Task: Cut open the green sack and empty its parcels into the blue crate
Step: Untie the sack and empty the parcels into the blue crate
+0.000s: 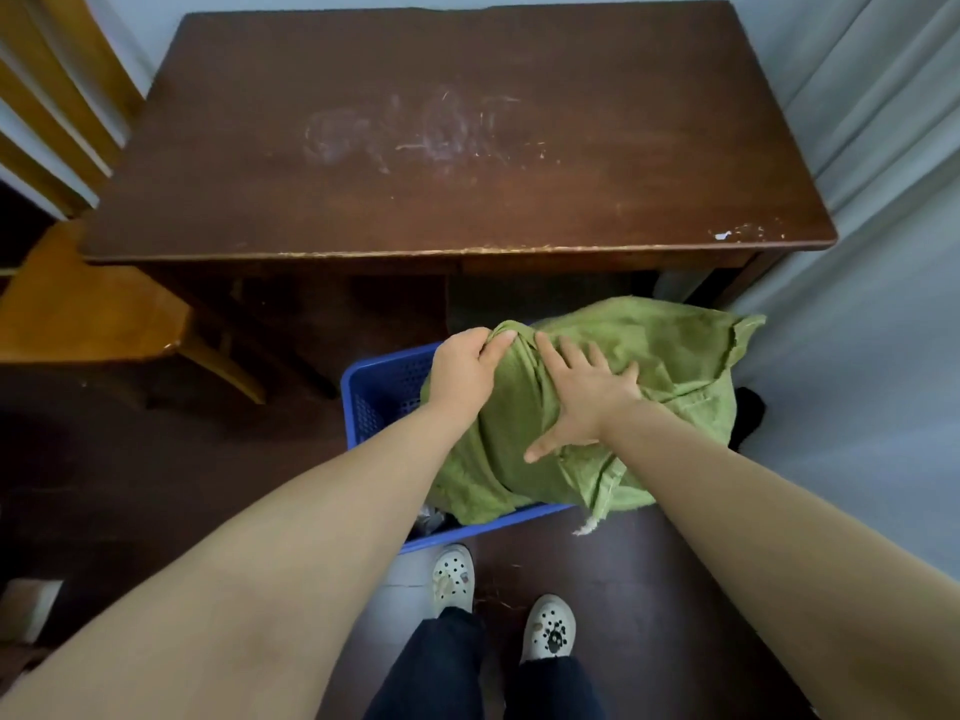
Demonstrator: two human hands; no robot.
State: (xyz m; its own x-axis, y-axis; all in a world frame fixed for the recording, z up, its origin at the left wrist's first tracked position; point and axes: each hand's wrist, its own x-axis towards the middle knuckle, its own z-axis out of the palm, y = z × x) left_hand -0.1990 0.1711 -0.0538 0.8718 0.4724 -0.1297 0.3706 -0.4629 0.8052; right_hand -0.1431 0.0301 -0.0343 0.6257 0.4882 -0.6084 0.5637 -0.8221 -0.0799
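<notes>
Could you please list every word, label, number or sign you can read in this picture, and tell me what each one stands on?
There is no readable text in this view.
On the table: pale scuffs, which are scratches and not letters.
On the green sack: plain weave, no print showing.
On the blue crate: no label on the visible wall.
On the white clogs: small charms, too small to tell if any bears writing.
</notes>
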